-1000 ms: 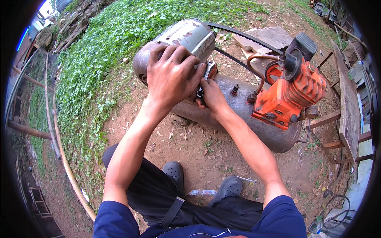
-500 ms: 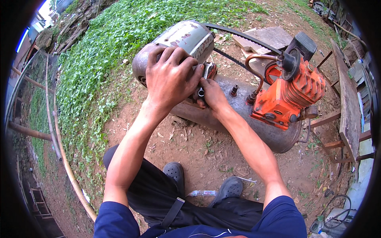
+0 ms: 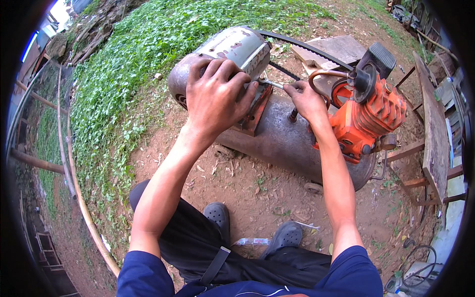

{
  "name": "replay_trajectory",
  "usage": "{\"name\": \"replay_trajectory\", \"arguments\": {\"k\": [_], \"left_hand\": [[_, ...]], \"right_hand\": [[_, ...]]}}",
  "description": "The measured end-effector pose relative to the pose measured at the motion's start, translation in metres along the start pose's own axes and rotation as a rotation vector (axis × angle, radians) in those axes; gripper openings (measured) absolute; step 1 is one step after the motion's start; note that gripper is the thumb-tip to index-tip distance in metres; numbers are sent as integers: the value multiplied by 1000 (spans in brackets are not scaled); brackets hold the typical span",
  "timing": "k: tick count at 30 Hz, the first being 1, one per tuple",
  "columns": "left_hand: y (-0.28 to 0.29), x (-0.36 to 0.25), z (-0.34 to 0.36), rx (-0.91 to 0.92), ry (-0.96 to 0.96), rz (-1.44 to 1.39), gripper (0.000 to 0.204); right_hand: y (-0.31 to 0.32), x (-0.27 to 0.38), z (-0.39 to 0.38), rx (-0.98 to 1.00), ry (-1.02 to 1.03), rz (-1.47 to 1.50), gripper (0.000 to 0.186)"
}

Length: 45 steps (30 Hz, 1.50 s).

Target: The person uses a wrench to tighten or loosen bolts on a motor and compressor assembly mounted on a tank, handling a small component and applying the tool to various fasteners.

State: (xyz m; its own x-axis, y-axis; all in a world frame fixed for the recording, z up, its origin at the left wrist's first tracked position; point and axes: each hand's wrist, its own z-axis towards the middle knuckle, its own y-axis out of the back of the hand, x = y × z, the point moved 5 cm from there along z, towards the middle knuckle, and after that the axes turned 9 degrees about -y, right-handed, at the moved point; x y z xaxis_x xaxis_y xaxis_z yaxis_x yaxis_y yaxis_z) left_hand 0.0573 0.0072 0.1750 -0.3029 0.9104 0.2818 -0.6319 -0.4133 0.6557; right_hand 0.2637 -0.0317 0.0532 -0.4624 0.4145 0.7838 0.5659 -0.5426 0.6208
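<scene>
My left hand [image 3: 215, 96] braces on the rusty end of a grey-green electric motor [image 3: 235, 47], its fingers curled over the casing. In my right hand [image 3: 308, 101], pinched between thumb and fingers, is a metal wrench [image 3: 272, 83]. The wrench reaches left to the side of the motor's orange-red mounting base [image 3: 261, 110]; what its far end touches is too small to tell. That base sits on a rusty cylindrical air tank [image 3: 282, 131]. My right hand hovers above the tank, close to a bent copper pipe [image 3: 316, 76].
An orange finned compressor pump [image 3: 368, 116] stands on the tank's right end. A black drive belt [image 3: 307, 44] runs between motor and pump. Wooden boards [image 3: 341, 49] lie behind, and a plank bench [image 3: 433, 123] stands at right. Plants cover the ground at left.
My right hand has moved right and away from me, and the wrench has swung from pointing toward me to lying nearly sideways. The left hand has stayed on the motor.
</scene>
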Motion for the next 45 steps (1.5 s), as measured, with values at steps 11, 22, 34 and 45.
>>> {"name": "replay_trajectory", "arguments": {"k": [11, 22, 34, 45], "left_hand": [[-6, 0, -1, -69, -30, 3, 18], [-3, -1, 2, -9, -6, 3, 14], [-2, -2, 2, -17, -12, -3, 13], [-2, -1, -1, -63, -39, 15, 18]], "right_hand": [[5, -6, -14, -227, 2, 137, 32], [-80, 6, -53, 304, -124, 511, 37], [-72, 10, -52, 327, -222, 758, 40], [12, 20, -13, -185, 63, -161, 30]]}}
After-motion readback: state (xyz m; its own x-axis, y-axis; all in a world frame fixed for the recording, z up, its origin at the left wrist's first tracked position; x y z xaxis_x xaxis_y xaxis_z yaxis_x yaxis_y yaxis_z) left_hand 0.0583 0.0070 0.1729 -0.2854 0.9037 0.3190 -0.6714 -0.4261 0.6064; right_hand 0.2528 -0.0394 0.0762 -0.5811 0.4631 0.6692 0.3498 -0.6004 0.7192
